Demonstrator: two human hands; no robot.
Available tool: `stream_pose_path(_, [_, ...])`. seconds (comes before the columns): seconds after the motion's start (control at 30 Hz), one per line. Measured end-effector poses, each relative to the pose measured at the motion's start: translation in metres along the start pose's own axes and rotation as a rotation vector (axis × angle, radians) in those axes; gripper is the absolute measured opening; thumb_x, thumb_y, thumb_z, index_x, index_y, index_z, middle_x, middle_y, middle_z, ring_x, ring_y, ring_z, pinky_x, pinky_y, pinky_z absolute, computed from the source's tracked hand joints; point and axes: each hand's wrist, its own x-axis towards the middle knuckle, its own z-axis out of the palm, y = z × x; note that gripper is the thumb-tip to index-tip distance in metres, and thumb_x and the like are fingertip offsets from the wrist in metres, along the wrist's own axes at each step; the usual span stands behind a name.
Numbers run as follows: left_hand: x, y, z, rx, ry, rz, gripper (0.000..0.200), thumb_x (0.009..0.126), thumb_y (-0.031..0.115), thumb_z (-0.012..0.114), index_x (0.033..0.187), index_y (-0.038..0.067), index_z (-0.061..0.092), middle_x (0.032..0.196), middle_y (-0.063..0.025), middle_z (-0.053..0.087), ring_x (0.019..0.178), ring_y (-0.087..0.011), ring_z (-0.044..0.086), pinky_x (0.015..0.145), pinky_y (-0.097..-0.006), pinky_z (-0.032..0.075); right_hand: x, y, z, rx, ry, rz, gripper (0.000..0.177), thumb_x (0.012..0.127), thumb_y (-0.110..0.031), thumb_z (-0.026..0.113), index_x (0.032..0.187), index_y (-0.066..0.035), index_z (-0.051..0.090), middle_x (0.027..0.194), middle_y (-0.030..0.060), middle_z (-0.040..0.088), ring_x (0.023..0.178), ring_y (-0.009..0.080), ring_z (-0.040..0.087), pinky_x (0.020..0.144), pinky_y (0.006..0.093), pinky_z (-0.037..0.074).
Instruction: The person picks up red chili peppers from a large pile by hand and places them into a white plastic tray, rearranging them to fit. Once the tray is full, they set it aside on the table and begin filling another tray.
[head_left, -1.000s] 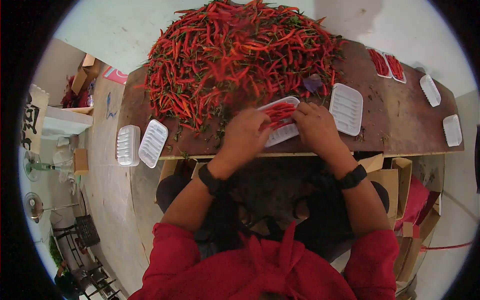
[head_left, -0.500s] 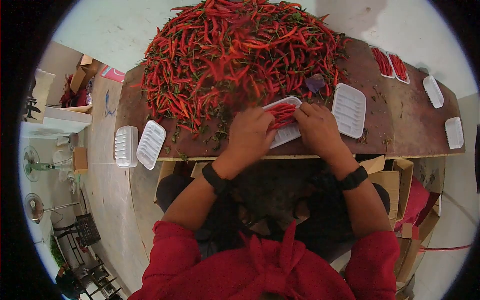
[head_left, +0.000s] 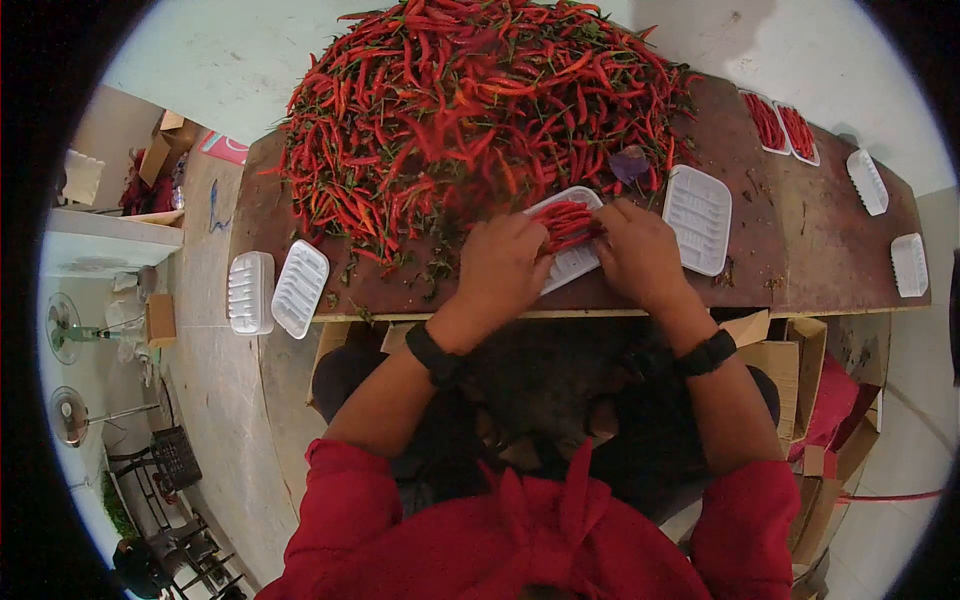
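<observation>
Between my hands, a small bunch of red chilies (head_left: 566, 224) lies across a white tray (head_left: 572, 268) near the table's front edge. My left hand (head_left: 500, 266) has its curled fingers closed on the bunch's left end. At the right end, my right hand (head_left: 640, 252) presses its bent fingers against the chilies; its fingertips are partly hidden. Just beyond both hands rises a large heap of red chilies (head_left: 400, 130) with green stems. To the right of my right hand, an unfilled white tray (head_left: 698, 220) lies on the table.
Stacked white trays (head_left: 251, 293) and a tilted one (head_left: 300, 288) are at the table's left. Two chili-filled trays (head_left: 780, 128) sit at the back right, with more white trays (head_left: 908, 265) at the right edge. A purple scrap (head_left: 629, 164) rests on the heap. Cardboard boxes (head_left: 785, 380) stand below.
The chili bunch and its tray have shifted slightly, and the bunch looks more gathered. My left hand has moved a little; my right hand's fingers have drawn in at the bunch's right end.
</observation>
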Motion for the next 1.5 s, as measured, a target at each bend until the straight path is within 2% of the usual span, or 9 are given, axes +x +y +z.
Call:
stream_pose_path(0.5, [-0.002,0.001,0.0,-0.002,0.028,0.008,0.02,0.069,0.019,0.069,0.08,0.01,0.056,0.083,-0.0079,0.055,0.082,-0.0285,0.056,0.069,-0.0415,0.043,-0.002,0.003,-0.005,-0.03,0.002,-0.011,0.026,0.07,-0.009,0.067,0.095,-0.006,0.06,0.085,0.0116,0.056,0.083,0.0331,0.059,0.071,0.0423,0.048])
stream_pose_path(0.7, [-0.002,-0.001,0.0,-0.014,0.019,0.011,0.021,0.067,0.018,0.07,0.081,0.009,0.056,0.081,-0.0079,0.054,0.081,-0.0288,0.056,0.069,-0.0415,0.043,0.0,0.0,-0.007,-0.008,0.01,0.005,0.03,0.071,-0.01,0.068,0.099,-0.006,0.059,0.092,0.0127,0.057,0.085,0.0341,0.059,0.073,0.0427,0.048])
stream_pose_path(0.9, [-0.002,-0.001,0.0,-0.017,0.033,0.026,0.022,0.067,0.018,0.07,0.082,0.01,0.057,0.081,-0.0078,0.054,0.08,-0.0288,0.056,0.068,-0.0415,0.043,-0.002,-0.004,-0.007,-0.013,-0.022,0.179,0.029,0.074,-0.012,0.065,0.101,-0.006,0.056,0.099,0.0153,0.057,0.088,0.0365,0.059,0.074,0.0439,0.049])
stream_pose_path(0.97, [-0.001,-0.001,-0.001,-0.018,0.028,0.029,0.022,0.067,0.017,0.07,0.083,0.01,0.057,0.08,-0.0076,0.054,0.08,-0.0284,0.056,0.068,-0.0413,0.043,-0.002,-0.005,-0.006,-0.019,-0.125,0.303,0.025,0.075,-0.01,0.063,0.098,-0.005,0.056,0.098,0.0166,0.059,0.086,0.0379,0.06,0.073,0.045,0.049])
stream_pose_path(1.1, [-0.003,-0.003,-0.001,-0.015,0.03,0.034,0.022,0.067,0.016,0.07,0.084,0.01,0.057,0.081,-0.0073,0.054,0.08,-0.0283,0.056,0.069,-0.0408,0.043,-0.011,-0.002,-0.003,0.026,-0.102,0.233,0.02,0.075,-0.009,0.061,0.094,-0.004,0.056,0.092,0.0177,0.061,0.084,0.0386,0.06,0.073,0.0456,0.049])
stream_pose_path(1.27, [-0.009,-0.007,-0.005,-0.039,-0.015,0.061,0.025,0.067,0.018,0.07,0.087,0.01,0.058,0.087,-0.0078,0.058,0.083,-0.0291,0.057,0.07,-0.0412,0.043,-0.024,-0.008,-0.004,-0.013,-0.199,0.207,0.014,0.075,-0.01,0.062,0.086,-0.003,0.059,0.082,0.0164,0.063,0.08,0.0365,0.061,0.071,0.0449,0.048])
stream_pose_path(1.37, [-0.012,-0.007,-0.008,-0.06,0.017,0.111,0.024,0.068,0.018,0.07,0.088,0.01,0.058,0.091,-0.0089,0.06,0.086,-0.0301,0.057,0.071,-0.0419,0.044,-0.026,-0.019,-0.013,0.056,-0.282,0.234,0.019,0.074,-0.015,0.058,0.089,-0.004,0.061,0.088,0.0201,0.063,0.084,0.0385,0.061,0.073,0.0479,0.05])
stream_pose_path(1.5, [-0.012,-0.005,-0.008,-0.066,-0.01,0.072,0.023,0.069,0.018,0.068,0.089,0.01,0.059,0.093,-0.0105,0.06,0.088,-0.0321,0.057,0.073,-0.0433,0.045,-0.025,-0.024,-0.015,0.006,-0.268,0.201,0.022,0.074,-0.018,0.06,0.092,-0.005,0.062,0.088,0.0195,0.063,0.083,0.0378,0.062,0.073,0.0474,0.05])
